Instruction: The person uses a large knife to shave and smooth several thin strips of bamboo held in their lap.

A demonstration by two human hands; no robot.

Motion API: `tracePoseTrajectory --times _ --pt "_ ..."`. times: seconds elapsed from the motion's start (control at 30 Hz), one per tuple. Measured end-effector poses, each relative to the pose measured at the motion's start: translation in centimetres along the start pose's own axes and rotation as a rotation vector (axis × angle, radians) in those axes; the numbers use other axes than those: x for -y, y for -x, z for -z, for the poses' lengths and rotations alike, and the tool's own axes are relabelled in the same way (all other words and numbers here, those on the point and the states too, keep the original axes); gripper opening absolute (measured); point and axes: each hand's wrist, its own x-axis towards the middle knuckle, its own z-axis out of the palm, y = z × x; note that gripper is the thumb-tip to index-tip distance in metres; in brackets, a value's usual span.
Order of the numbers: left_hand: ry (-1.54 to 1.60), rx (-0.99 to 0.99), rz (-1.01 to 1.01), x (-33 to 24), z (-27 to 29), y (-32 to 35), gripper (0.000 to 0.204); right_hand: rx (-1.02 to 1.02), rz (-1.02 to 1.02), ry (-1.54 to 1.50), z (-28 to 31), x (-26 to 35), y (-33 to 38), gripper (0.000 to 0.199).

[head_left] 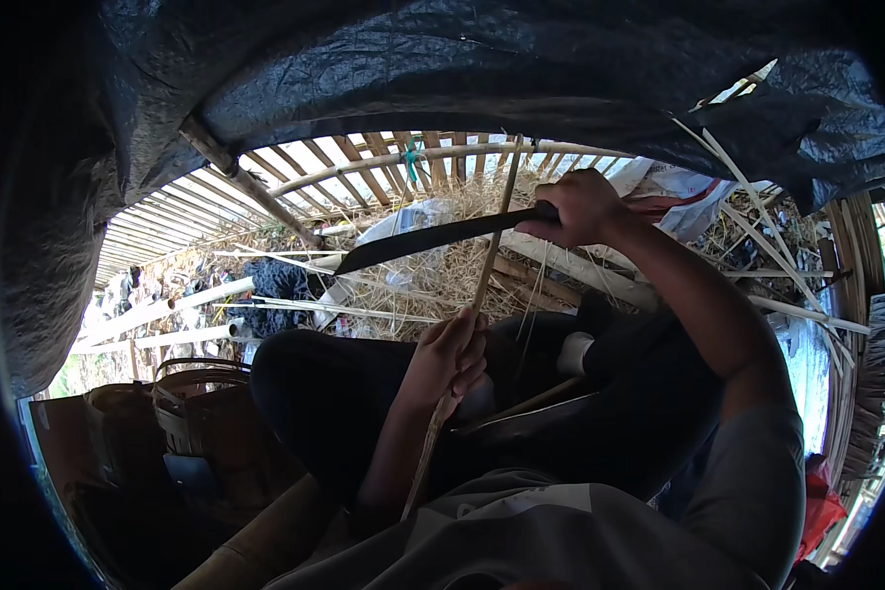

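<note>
My left hand (450,359) is wrapped round a thin bamboo strip (490,264), which stands at a slant from my lap up toward the slatted fence. In my right hand (582,208) is the handle of a machete (433,236), gripped near the top of the strip. Its long dark blade reaches out to the left and crosses the strip well above my left hand. Whether the edge touches the strip I cannot tell. Across my lap, below the strip, lies another long pale-edged piece (531,418), partly hidden by my left hand.
Woven baskets (167,423) stand at my left. Bamboo poles (167,310) and loose strips lie around heaps of shavings (433,270) in front. A dark tarp (413,69) hangs low overhead, before a slatted bamboo fence (364,167). A red bag (821,506) sits at the right.
</note>
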Motion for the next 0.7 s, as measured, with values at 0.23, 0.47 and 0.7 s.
tracePoseTrajectory --times 0.23,0.47,0.7 --pt "0.045 0.062 0.011 -0.8 -1.2 0.8 0.03 -0.31 -0.467 0.071 -0.8 -7.8 -0.9 0.063" --pt "-0.105 -0.054 -0.101 -1.5 0.2 -0.6 0.031 -0.167 -0.682 -0.139 -3.9 -11.5 1.8 0.073" --pt "-0.254 -0.225 -0.187 -3.4 1.1 0.6 0.034 0.031 -0.946 -1.317 -0.9 1.8 2.8 0.072"
